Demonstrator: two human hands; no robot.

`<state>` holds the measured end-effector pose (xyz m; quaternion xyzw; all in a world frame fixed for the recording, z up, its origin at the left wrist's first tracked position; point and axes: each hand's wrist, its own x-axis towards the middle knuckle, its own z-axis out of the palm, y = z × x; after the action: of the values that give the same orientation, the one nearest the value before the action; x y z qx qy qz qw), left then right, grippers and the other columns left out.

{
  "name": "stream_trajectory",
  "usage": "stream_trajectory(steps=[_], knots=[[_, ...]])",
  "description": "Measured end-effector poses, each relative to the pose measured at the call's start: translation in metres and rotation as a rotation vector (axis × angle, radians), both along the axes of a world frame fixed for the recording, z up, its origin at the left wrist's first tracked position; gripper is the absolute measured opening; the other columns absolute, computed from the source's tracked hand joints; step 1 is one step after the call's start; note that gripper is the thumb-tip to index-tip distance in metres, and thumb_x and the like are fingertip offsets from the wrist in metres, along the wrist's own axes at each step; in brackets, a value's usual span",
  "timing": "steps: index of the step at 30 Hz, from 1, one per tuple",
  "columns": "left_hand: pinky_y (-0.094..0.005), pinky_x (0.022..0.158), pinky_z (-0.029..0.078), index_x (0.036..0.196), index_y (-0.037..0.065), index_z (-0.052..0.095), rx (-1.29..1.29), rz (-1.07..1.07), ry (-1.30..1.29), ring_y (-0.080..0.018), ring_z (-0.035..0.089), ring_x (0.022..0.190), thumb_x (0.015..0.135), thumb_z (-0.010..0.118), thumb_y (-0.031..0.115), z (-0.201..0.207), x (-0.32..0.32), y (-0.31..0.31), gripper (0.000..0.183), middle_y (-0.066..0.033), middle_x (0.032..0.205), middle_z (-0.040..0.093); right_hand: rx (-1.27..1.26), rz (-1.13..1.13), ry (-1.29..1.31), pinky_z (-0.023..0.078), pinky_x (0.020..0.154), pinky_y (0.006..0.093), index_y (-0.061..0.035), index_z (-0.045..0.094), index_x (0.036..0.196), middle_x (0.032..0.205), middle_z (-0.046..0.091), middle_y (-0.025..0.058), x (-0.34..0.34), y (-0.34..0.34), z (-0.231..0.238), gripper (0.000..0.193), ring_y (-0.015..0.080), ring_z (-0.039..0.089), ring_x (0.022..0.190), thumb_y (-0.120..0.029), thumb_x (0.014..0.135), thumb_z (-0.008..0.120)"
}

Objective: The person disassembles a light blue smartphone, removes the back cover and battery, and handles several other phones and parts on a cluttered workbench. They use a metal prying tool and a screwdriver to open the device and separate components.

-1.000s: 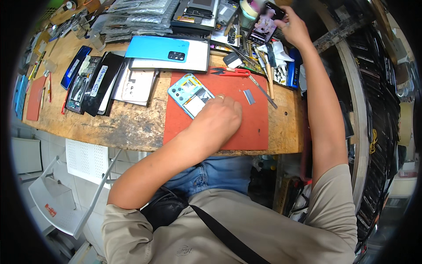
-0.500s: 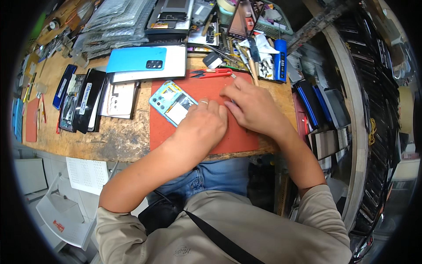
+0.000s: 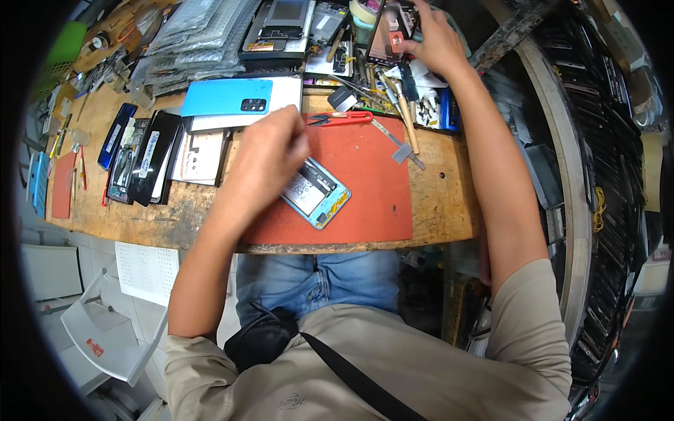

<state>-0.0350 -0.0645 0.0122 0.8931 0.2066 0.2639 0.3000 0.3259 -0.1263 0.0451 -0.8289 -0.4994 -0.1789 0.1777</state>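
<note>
My left hand (image 3: 270,151), slightly blurred, is closed above an opened blue phone (image 3: 319,203) and hides its upper end. Whether anything sits in its curled fingers is hidden. The phone lies tilted on a red mat (image 3: 372,217), its battery and inner parts bare. My right hand (image 3: 439,42) reaches to the far side and closes on the right edge of an upright phone with a lit screen (image 3: 382,42), thumb over its front. Red-handled thread snips (image 3: 351,118) and a slim metal strip with a grey square piece (image 3: 402,152) rest at the mat's far right.
A blue phone back cover (image 3: 225,97) lies on a white box at the back left. Several phone parts (image 3: 151,151) lean together left of the mat. Bubble-wrap packets (image 3: 196,42) stack behind. Brushes and tools (image 3: 400,105) crowd the far right. The bench's near edge runs before me.
My right hand has left the mat for the upright phone at the back. My left hand has lifted and moved left, uncovering the opened phone's lower end and the metal strip.
</note>
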Motion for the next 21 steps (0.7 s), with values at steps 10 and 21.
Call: stream_trajectory(steps=[10, 21], knots=[[-0.0463, 0.083, 0.053, 0.1, 0.001, 0.067, -0.011, -0.238, 0.008, -0.0377, 0.067, 0.094, 0.094, 0.072, 0.005, -0.005, -0.009, -0.021, 0.008, -0.0174, 0.095, 0.069, 0.207, 0.329, 0.364, 0.057, 0.08, 0.0476, -0.0061, 0.066, 0.125, 0.089, 0.075, 0.0151, -0.07, -0.045, 0.018, 0.024, 0.0374, 0.075, 0.088, -0.017, 0.106, 0.057], [-0.04, 0.078, 0.057, 0.091, 0.006, 0.068, 0.359, -0.53, 0.097, -0.0281, 0.065, 0.097, 0.088, 0.069, 0.014, -0.014, 0.011, -0.032, 0.008, -0.0083, 0.096, 0.062, 0.11, 0.44, 0.627, 0.056, 0.069, 0.044, -0.001, 0.058, 0.113, 0.08, 0.07, 0.0166, -0.155, -0.109, -0.018, 0.012, 0.0332, 0.074, 0.075, -0.01, 0.105, 0.056]])
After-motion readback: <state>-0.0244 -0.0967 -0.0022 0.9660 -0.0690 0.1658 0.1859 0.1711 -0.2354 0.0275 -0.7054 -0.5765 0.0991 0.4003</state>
